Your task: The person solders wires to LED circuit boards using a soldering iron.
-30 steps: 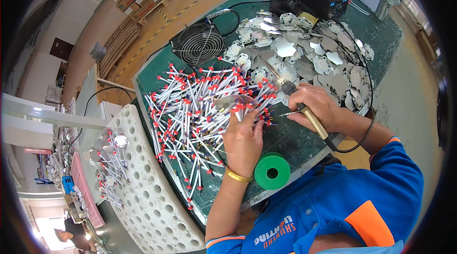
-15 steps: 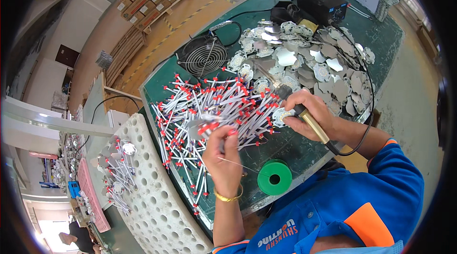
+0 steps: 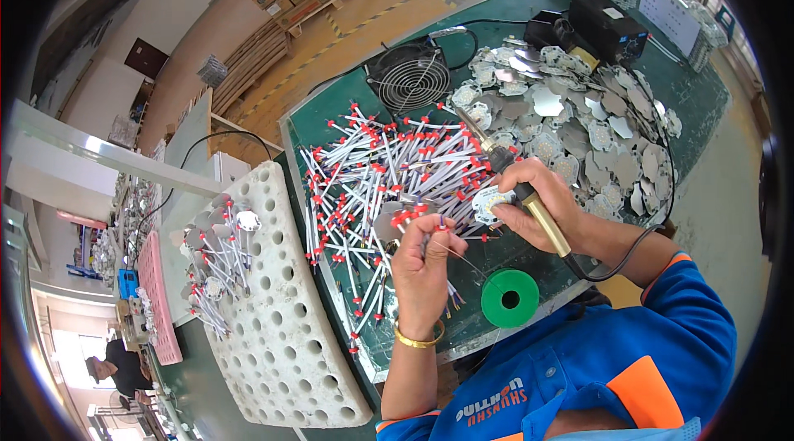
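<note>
My left hand (image 3: 423, 266) is closed, pinching a thin solder wire (image 3: 465, 257) that runs to a green spool (image 3: 510, 298). It hovers over the near edge of a pile of white wires with red ends (image 3: 380, 172). My right hand (image 3: 542, 203) grips a soldering iron (image 3: 500, 162) by its black and yellow handle, with the tip pointing up and left over the pile. A small round LED board (image 3: 490, 203) lies under the right fingertips, just right of the left hand.
A heap of round silver boards (image 3: 591, 123) fills the table's right side. Behind stand a small fan (image 3: 408, 80) and a black box (image 3: 612, 23). A white perforated tray (image 3: 281, 317) on the left holds finished wired boards (image 3: 217, 252). A person (image 3: 116, 368) stands at the far lower left.
My left hand drew back from the wire pile, then moved right toward the right hand. The right hand with the iron shifted slightly lower, and the small board now shows at its fingertips.
</note>
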`<move>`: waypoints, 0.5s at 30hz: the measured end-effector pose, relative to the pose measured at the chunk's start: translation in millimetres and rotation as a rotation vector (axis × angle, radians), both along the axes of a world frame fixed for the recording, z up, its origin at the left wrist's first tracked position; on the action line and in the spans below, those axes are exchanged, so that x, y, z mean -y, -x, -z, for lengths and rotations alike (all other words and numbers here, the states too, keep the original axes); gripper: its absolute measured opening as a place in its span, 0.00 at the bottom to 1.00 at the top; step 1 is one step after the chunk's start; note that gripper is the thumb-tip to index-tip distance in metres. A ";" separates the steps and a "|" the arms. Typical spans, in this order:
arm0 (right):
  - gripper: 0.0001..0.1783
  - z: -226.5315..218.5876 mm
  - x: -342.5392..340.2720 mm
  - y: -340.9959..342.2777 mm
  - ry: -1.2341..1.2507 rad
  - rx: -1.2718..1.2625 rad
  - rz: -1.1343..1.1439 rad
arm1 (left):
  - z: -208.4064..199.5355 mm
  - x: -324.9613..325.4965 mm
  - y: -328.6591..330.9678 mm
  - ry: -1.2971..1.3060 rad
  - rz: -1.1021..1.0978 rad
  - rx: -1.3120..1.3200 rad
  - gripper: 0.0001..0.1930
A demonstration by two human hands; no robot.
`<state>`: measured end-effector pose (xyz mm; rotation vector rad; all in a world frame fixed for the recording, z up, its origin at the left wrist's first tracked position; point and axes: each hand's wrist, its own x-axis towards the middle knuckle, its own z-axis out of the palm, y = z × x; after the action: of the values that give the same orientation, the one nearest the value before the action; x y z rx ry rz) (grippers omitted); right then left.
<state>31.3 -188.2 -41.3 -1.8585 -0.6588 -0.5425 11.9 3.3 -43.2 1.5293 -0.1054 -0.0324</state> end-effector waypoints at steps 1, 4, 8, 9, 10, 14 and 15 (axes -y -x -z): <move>0.18 0.7 -1.2 -2.3 0.003 0.004 -0.003 | -0.6 2.1 0.6 0.056 0.069 -0.071 0.08; 0.18 2.5 -2.9 -6.6 0.036 0.094 0.015 | -0.2 5.5 0.6 0.110 0.092 -0.136 0.08; 0.18 1.5 -7.0 -8.0 0.051 0.086 0.024 | 2.1 5.8 2.6 0.140 0.113 -0.204 0.10; 0.18 1.3 -7.2 -8.9 0.053 0.090 0.021 | 2.5 5.5 2.8 0.147 0.120 -0.212 0.10; 0.18 1.5 -7.1 -9.4 0.053 0.088 0.020 | 2.9 4.8 2.7 0.147 0.120 -0.213 0.10; 0.17 2.7 -5.7 -12.2 0.099 0.187 0.000 | 3.4 3.5 1.1 0.144 0.167 -0.239 0.11; 0.18 3.2 -6.0 -13.3 0.105 0.241 0.003 | 3.5 3.0 1.3 0.144 0.169 -0.245 0.11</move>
<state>44.6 -182.2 -44.5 -1.9091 -0.8576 -0.7543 10.6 0.3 -46.7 1.3583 -0.0406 -0.3392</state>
